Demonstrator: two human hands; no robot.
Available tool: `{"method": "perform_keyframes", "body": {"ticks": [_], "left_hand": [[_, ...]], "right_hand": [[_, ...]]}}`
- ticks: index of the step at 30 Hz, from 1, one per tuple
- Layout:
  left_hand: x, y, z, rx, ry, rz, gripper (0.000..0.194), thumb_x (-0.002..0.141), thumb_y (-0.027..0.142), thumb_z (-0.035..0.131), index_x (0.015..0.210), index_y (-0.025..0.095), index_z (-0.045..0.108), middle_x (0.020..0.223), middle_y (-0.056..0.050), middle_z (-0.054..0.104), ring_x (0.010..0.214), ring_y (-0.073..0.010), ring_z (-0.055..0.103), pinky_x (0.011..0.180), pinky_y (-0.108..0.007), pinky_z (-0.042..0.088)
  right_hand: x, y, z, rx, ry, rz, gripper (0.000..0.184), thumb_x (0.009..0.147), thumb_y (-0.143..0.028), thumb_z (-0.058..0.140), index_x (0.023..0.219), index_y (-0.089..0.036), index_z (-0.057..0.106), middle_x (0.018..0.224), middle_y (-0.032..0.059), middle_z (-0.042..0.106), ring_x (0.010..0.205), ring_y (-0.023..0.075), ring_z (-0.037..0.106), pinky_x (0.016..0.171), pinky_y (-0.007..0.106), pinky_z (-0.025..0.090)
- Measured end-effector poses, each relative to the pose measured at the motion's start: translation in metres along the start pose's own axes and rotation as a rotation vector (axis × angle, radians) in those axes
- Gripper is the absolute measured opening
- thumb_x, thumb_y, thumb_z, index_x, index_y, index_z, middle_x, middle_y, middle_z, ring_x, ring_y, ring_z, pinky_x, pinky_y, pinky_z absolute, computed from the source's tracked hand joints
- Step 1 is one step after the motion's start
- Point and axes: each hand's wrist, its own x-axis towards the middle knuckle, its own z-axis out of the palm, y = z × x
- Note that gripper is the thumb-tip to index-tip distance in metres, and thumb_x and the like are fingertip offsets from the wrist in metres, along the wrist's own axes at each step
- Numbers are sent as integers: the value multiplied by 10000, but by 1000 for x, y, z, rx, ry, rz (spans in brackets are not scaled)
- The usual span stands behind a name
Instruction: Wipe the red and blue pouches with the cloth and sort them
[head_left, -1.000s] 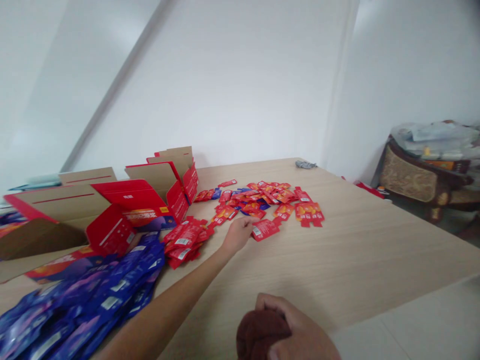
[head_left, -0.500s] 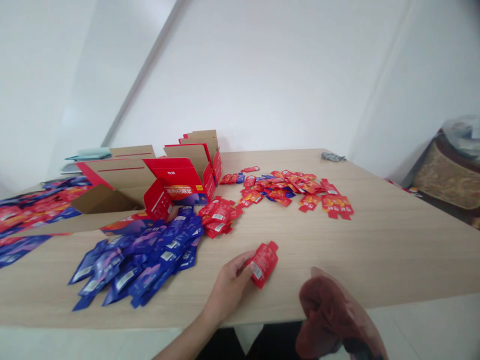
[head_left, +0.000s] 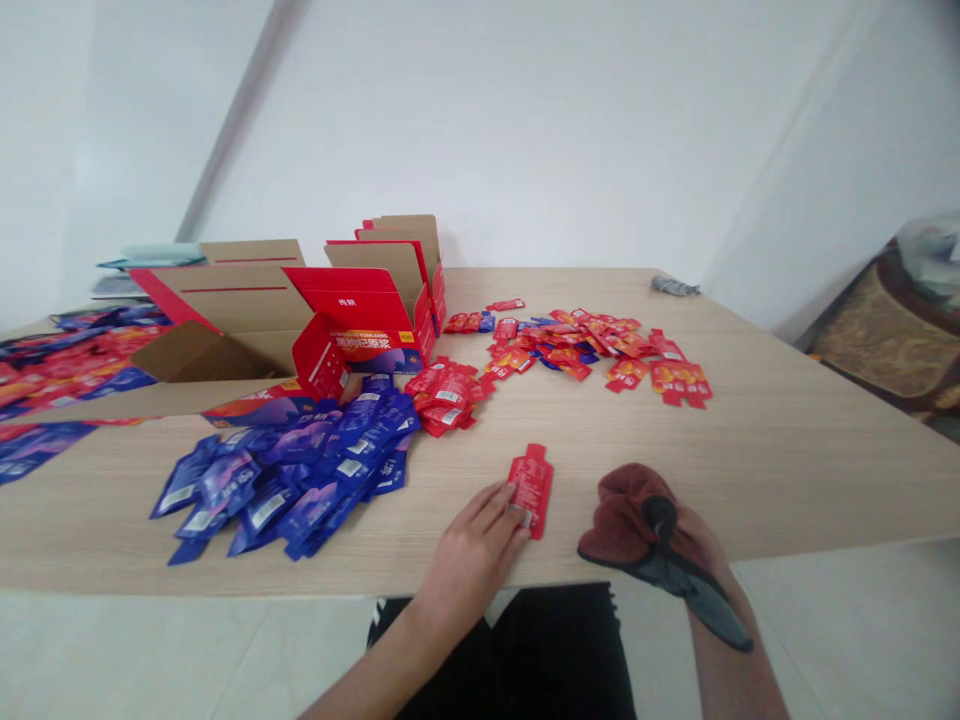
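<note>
left hand point(head_left: 469, 555) on red pouch point(head_left: 533, 485)
fingers point(head_left: 491, 512) loosely extended over its edge; right of it, right hand point(head_left: 701, 540) grasping brown cloth point(head_left: 626, 515).

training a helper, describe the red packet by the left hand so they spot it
On the pale table, find the left hand, right of the blue packets. It touches the red packet, the only one touched, well away from the heaped red packets behind.

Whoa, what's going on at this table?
A person's left hand has its fingers on a red packet lying on the table. The right hand, partly hidden, holds a brown cloth. A pile of blue packets lies to the left, in front of open boxes. More red packets lie farther back.
</note>
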Motion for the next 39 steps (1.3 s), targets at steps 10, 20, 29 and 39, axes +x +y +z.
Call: {"method": "perform_keyframes", "body": {"ticks": [10, 20, 29, 39], "left_hand": [[-27, 5, -6, 136, -55, 273, 304, 1043, 279, 607, 1324, 174, 653, 1373, -69, 682, 1320, -236, 613, 1142, -409, 521], [-30, -1, 2, 71, -60, 248, 295, 1036, 333, 619, 1262, 150, 671, 1266, -99, 725, 1248, -236, 656, 1109, -381, 526], [-34, -6, 13, 34, -69, 227, 273, 1026, 246, 633, 1277, 141, 651, 1269, -102, 738, 1219, -228, 680, 1133, -374, 489], [-36, -6, 14, -6, -21, 205, 249, 1060, 250, 565, 1258, 135, 663, 1237, -95, 752, 1173, -230, 706, 1088, -382, 532]], "right_hand": [[15, 2, 3, -70, 326, 14, 559, 743, -602, 803, 1167, -247, 719, 1204, 81, 758, 1171, 324, 694, 1044, 468, 530], [27, -12, 83, -1051, 42, -359, 419, 823, -503, 809, 1107, -255, 628, 1009, 34, 723, 909, 248, 683, 820, 372, 559], [83, 15, 78, -1539, -257, -526, 306, 902, -402, 733, 1131, -249, 599, 1032, 75, 698, 980, 277, 640, 837, 416, 541], [58, -4, 82, -1491, -58, -589, 337, 918, -503, 698, 1116, -253, 588, 1005, 85, 678, 914, 272, 651, 800, 393, 538]]}}
